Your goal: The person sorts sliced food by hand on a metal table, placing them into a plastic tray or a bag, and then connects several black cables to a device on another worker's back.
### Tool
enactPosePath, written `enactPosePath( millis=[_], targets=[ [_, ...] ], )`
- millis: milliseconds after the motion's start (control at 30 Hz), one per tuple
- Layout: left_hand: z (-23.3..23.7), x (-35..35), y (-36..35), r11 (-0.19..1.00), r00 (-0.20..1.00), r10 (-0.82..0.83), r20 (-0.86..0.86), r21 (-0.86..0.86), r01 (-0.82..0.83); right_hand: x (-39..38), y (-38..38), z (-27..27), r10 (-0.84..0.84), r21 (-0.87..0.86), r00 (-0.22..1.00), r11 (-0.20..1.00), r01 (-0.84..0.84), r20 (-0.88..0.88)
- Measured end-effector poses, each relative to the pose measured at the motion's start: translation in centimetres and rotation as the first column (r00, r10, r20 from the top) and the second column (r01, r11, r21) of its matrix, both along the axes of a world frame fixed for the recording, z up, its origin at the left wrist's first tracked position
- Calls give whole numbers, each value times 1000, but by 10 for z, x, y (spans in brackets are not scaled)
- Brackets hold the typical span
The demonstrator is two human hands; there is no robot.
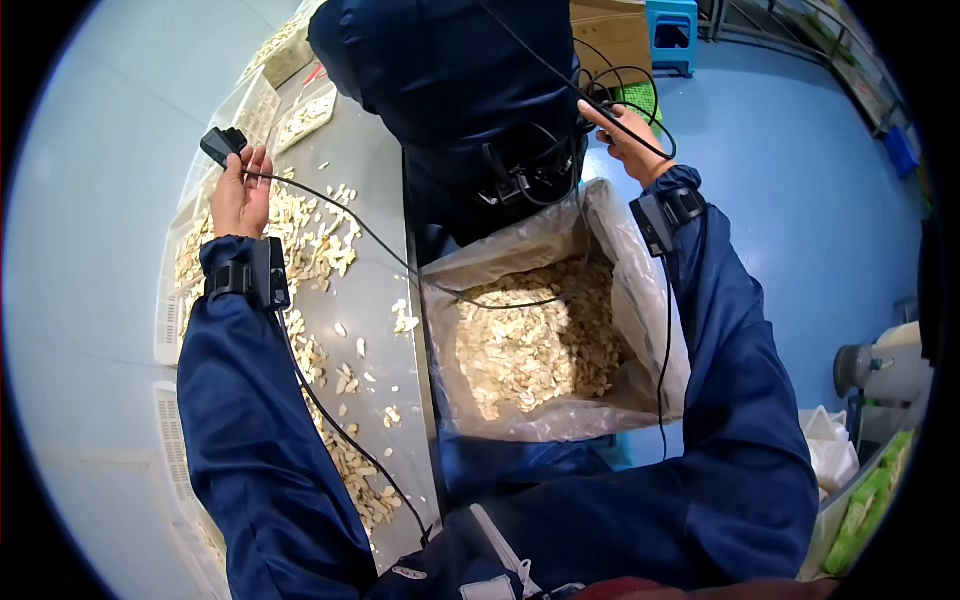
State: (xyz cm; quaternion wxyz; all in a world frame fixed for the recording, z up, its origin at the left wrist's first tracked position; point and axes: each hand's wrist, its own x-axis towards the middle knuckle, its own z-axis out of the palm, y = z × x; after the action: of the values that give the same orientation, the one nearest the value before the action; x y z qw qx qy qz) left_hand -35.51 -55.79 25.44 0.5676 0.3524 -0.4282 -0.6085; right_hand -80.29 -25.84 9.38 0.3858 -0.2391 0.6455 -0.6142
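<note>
In the head view, my left hand (242, 196) is raised over the left side of the metal table, its fingers closed on a small black device (222, 146) with a cable attached. That black cable (370, 230) sags across toward the right. My right hand (628, 145) grips a loose coil of black cable (655, 100) beside another person in dark blue clothing (460, 80). Between my arms stands a box (645, 290) lined with clear plastic. Pale thin slices (530, 345) lie inside it. Black modules are strapped to both my wrists.
More pale slices (310, 240) are scattered over the metal table (385, 345). White perforated baskets (168, 330) line its far left side. A blue stool (672, 35) and a cardboard box (610, 40) stand at the top. Bins with green material (870, 510) are at lower right.
</note>
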Motion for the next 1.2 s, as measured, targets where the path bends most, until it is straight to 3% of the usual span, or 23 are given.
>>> enactPosePath(
  millis=[133,233,567,833,1200],
  targets=[
    [7,6,-1,1000,1000,-18,11,-15,19,19,-23,2,-126,-153,992,981,123,-12],
    [6,10,-4,1000,1000,-20,21,0,20,19,-20,2,-68,-185,997,981,59,-46],
    [5,2,5,1000,1000,-3,-19,27,4,18,-7,-1,-64,-46,993,997,59,-98],
    [5,-2,8,1000,1000,-3,5,17,3,26,-4,3,-116,-78,990,991,111,-76],
    [13,-6,15,999,1000,24,20,32,-25,17,-9,-7,-61,-92,997,994,56,-55]
  ],
)
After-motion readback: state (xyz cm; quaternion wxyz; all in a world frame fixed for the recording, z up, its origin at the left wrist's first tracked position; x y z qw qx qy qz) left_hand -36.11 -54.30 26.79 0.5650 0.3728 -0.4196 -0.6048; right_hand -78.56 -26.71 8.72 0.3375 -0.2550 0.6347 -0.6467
